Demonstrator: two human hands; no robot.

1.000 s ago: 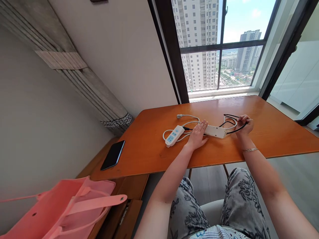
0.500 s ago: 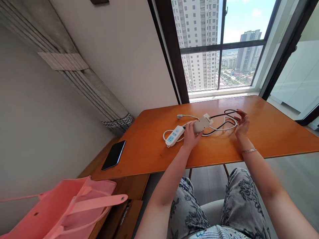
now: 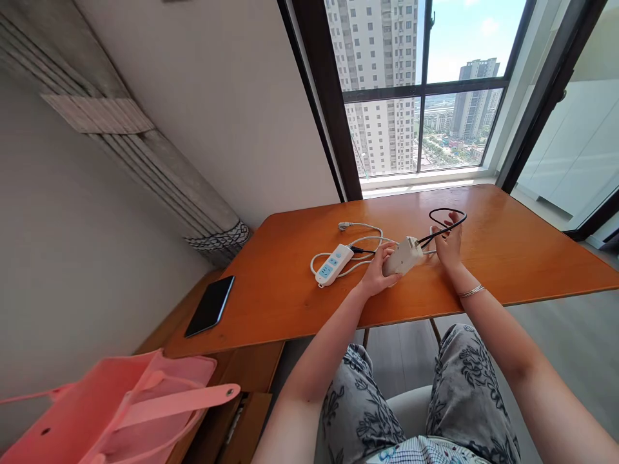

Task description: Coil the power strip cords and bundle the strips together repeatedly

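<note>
My left hand [image 3: 376,274] is wrapped round the near end of a long white power strip [image 3: 404,255], lifting it off the orange table [image 3: 507,251] with its far end tilted up. A black cable [image 3: 447,219] runs from that end in a loop, and my right hand [image 3: 449,243] is closed on it just beyond the strip. A smaller white power strip with blue sockets [image 3: 333,264] lies flat to the left, its white cord [image 3: 360,227] curling behind it.
A black phone [image 3: 209,305] lies on a lower wooden unit at the table's left corner. A pink bag [image 3: 116,412] stands open at the bottom left. A large window [image 3: 420,96] rises behind the table. My patterned trousers are below the table edge.
My left hand went from lying flat on the long strip to gripping and raising it. My right hand drew in toward the strip with the black cable loop.
</note>
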